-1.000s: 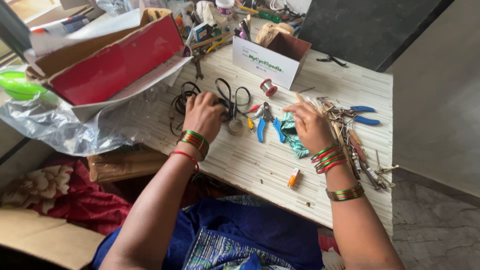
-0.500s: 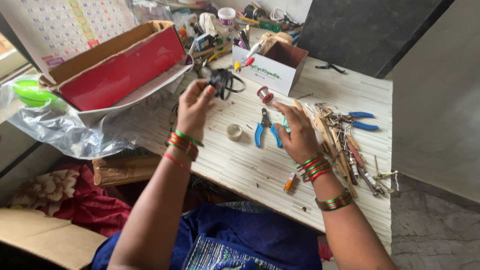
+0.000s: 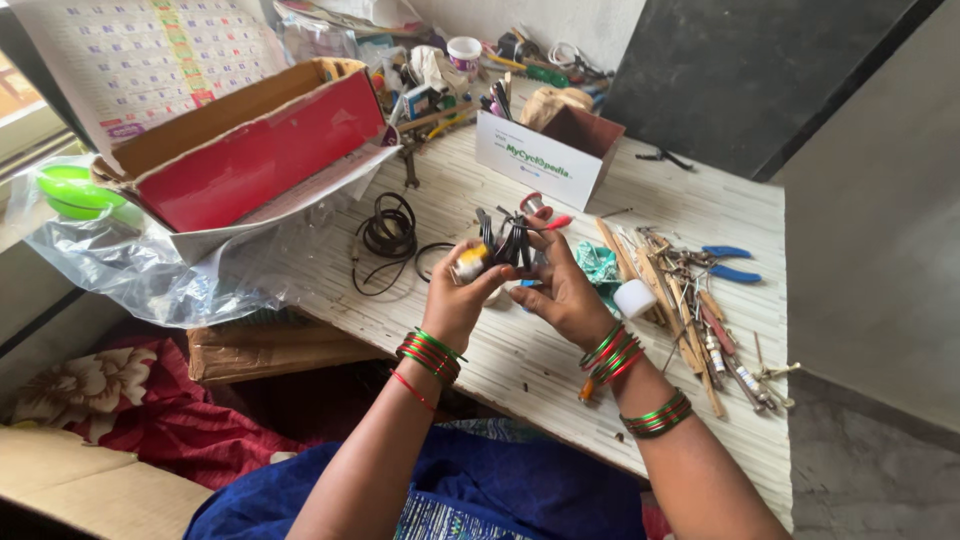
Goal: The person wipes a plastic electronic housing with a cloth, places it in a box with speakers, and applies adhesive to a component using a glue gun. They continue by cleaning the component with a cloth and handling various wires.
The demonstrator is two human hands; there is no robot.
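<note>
Head view: black looped wire bundle (image 3: 512, 240)

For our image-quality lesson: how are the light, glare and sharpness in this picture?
Head view: soft, even daylight, faint shadows; mild glare on the crumpled clear plastic sheet; both hands, left and right, sharp, no motion blur; table edges bend slightly from the wide lens.

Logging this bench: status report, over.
Left hand and right hand both raised, gripping bundle of dark wires. Loose wire coil on table, apart.
</note>
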